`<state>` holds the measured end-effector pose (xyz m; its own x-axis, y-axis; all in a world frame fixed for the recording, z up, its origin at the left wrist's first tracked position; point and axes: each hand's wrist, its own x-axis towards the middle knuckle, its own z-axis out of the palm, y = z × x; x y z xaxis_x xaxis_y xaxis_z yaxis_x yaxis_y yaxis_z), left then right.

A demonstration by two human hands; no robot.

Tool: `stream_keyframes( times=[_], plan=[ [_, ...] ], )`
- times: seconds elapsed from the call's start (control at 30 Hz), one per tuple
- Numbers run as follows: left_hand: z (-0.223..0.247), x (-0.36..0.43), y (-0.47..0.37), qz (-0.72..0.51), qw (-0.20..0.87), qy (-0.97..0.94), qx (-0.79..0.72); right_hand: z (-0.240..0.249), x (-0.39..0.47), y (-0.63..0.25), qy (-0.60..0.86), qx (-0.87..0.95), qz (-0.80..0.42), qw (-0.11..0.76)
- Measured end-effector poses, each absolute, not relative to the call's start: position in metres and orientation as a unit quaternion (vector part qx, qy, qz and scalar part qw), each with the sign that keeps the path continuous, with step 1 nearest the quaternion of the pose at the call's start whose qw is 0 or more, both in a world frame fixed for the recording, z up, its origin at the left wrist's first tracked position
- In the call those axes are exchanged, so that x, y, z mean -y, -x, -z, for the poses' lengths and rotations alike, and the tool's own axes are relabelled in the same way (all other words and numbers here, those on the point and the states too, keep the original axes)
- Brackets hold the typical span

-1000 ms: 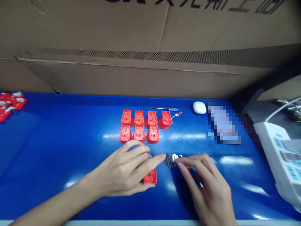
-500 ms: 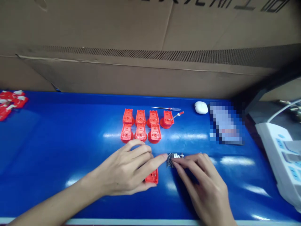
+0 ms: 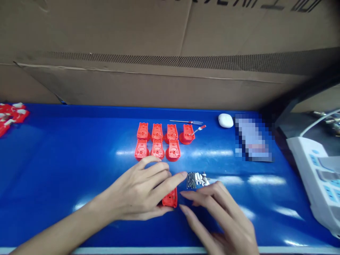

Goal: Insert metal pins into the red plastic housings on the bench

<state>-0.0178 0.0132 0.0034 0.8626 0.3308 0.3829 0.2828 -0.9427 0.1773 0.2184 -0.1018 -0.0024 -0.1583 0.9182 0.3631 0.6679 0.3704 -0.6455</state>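
My left hand (image 3: 140, 193) is closed around a red plastic housing (image 3: 171, 200), fingers over its far side and thumb along its near side. Part of that housing is hidden under the hand. Just right of it is my right hand (image 3: 225, 219), thumb and forefinger spread with nothing visible between them. Beyond these fingertips lies a small pile of dark screws (image 3: 190, 181), with little white parts (image 3: 199, 178) and a few metal bits on its right. My left forefinger points to the pile's left edge.
Two rows of similar red housings (image 3: 157, 150) stand farther back, one with a small red-handled tool (image 3: 198, 129) leaning in it. Behind are a screwdriver (image 3: 190, 122) and a white case (image 3: 225, 120). Red-and-white parts (image 3: 12, 115) lie far left; a white power strip (image 3: 313, 184) is right.
My right hand has drawn back from the screw pile toward the housing, and its thumb and forefinger have spread apart. The left hand keeps its hold on the housing.
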Motion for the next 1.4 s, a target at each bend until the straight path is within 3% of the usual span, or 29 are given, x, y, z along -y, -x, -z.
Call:
stream_keyframes(
  times=[0.37, 0.77, 1.0, 1.4],
  plan=[
    [-0.005, -0.016, 0.02, -0.197, 0.066, -0.967, -0.146, 0.023, 0.103, -0.2, 0.527, 0.79, -0.124, 0.287],
    [-0.012, -0.015, 0.02, -0.312, 0.076, -0.927, -0.193, -0.015, 0.072, -0.256, 0.559, 0.753, -0.09, 0.334],
    [-0.01, -0.017, 0.019, -0.317, 0.045, -0.929, -0.186, 0.007, 0.026, -0.277, 0.566, 0.766, -0.104, 0.287],
    [-0.006, -0.012, 0.017, -0.309, 0.037, -0.934, -0.176, 0.018, 0.017, -0.273, 0.564, 0.757, -0.135, 0.301]
  ],
)
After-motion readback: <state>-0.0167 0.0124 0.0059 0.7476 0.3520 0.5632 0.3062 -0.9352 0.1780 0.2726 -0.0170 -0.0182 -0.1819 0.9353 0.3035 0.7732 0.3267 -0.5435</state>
